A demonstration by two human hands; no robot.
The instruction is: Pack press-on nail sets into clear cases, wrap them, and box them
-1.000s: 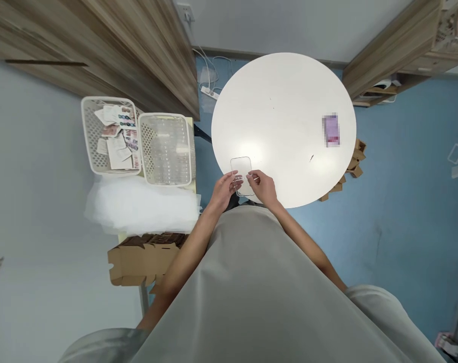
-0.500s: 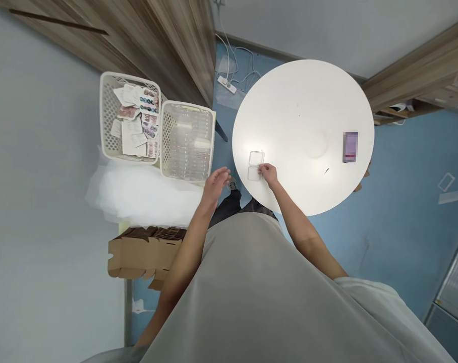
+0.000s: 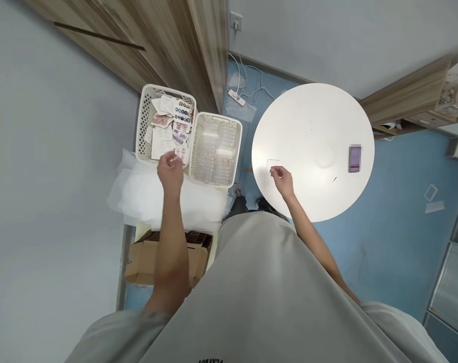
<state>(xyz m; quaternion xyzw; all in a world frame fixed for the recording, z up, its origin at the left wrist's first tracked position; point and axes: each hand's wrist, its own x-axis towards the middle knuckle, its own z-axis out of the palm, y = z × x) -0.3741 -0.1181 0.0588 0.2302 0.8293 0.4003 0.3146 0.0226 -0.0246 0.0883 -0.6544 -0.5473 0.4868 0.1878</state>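
Note:
My left hand (image 3: 170, 174) hovers at the near edge of a white basket (image 3: 140, 128), its fingers curved with a gap to the thumb and nothing visible in them. That basket holds white cards (image 3: 162, 142) and several packs with coloured round pieces (image 3: 182, 115). My right hand (image 3: 283, 181) is over the round white table (image 3: 320, 116), fingertips pinched at the right side of a small clear plastic case (image 3: 273, 163). The case lies opened flat on the tabletop, partly hidden by the fingers.
A second white basket (image 3: 238, 151) holds stacked clear cases (image 3: 216, 156). White plastic wrapping (image 3: 202, 204) lies in front of the baskets, with brown cardboard boxes (image 3: 141, 259) nearer me. On the table's right is a purple box (image 3: 354, 158). A power strip (image 3: 236, 98) lies on the floor.
My left hand has moved left, from beside the clear-case basket to the near edge of the card basket. The right hand stays by the clear case. The camera view has shifted.

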